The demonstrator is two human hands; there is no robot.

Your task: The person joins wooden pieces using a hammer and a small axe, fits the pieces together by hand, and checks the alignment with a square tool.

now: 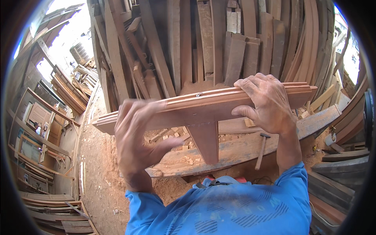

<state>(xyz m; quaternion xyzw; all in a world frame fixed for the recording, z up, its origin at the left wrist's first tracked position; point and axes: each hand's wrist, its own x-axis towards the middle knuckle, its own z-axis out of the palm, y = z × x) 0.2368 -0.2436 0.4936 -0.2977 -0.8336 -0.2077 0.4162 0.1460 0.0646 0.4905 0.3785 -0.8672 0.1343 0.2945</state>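
A long brown wooden rail (188,113) with a grooved top edge runs across in front of me, its right end higher in the picture. A shorter wooden piece (206,143) meets its underside near the middle and points toward me. My right hand (266,103) grips the rail right of the middle, fingers over the top edge and thumb against the near face. Over the rail's left part is my left hand (135,137), smeared by motion, its thumb spread away from the fingers. Whether it touches the rail I cannot tell.
Below the rail lies a worn plank bench (176,162) with wood chips and small offcuts. A hammer (262,150) with a wooden handle rests at its near edge. Upright boards (192,47) line the back. Stacked timber (340,172) stands at right; sawdust covers the ground (98,176) at left.
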